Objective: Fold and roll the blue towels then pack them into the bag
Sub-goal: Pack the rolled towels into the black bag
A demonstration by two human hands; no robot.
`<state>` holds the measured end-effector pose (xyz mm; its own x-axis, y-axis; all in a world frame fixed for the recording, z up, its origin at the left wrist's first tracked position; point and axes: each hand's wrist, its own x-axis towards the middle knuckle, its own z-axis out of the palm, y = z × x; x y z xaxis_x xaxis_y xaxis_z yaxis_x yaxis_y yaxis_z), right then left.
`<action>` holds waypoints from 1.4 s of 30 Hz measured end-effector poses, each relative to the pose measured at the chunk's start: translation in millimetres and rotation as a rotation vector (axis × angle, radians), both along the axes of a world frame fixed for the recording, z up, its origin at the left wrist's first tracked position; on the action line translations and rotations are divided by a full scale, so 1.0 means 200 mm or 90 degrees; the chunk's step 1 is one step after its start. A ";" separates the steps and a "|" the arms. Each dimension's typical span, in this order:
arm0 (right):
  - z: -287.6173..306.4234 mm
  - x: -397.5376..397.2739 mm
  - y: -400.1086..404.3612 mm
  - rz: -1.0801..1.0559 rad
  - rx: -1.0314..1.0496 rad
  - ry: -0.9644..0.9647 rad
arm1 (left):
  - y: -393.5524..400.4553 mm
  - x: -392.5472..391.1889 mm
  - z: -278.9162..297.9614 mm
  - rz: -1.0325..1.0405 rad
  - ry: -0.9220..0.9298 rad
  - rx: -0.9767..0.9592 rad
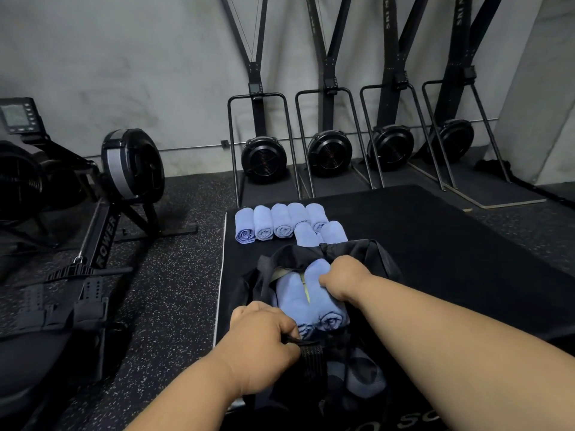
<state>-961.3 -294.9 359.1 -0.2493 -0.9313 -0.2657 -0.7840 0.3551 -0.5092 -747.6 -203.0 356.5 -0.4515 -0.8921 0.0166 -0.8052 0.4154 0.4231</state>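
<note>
Right hand (340,276): fingers curled down, pressing on the right one of two rolled towels (306,298) inside the bag (378,259).
Left hand (264,335): fist closed on the bag's near strap (308,346).
Loose rolls (281,223): seven, just beyond the bag.
Surface: black mat (451,244), speckled floor, rowing machine (102,219) left of the bag.
Long axis: rolls run away from the person, spiral ends facing them.

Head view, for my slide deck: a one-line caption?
Right hand presses rolled towels into bag; left hand grips its edge.
</note>
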 end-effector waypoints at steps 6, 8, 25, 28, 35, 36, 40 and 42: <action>-0.07 0.03 -0.10 0.010 -0.006 0.087 | -0.02 0.03 -0.02 -0.001 0.016 -0.013; -0.12 0.05 -0.12 0.034 -0.003 0.084 | -0.02 0.02 -0.03 -0.011 0.018 -0.016; -0.11 -0.03 -0.07 0.124 0.117 -0.073 | -0.01 -0.07 -0.04 -0.103 -0.030 0.071; -0.05 -0.04 -0.04 0.202 0.187 -0.009 | -0.02 -0.07 -0.01 -0.097 -0.027 0.065; 0.06 -0.09 0.04 0.273 0.242 0.133 | -0.02 -0.09 0.03 -0.087 -0.028 0.074; 0.07 -0.10 0.05 0.273 0.242 0.154 | -0.02 -0.09 0.03 -0.084 -0.021 0.090; 0.13 -0.15 0.14 0.261 0.226 0.179 | -0.05 -0.13 0.04 -0.071 -0.014 0.114; 0.17 -0.17 0.18 0.267 0.219 0.196 | -0.08 -0.16 0.03 -0.064 -0.061 0.093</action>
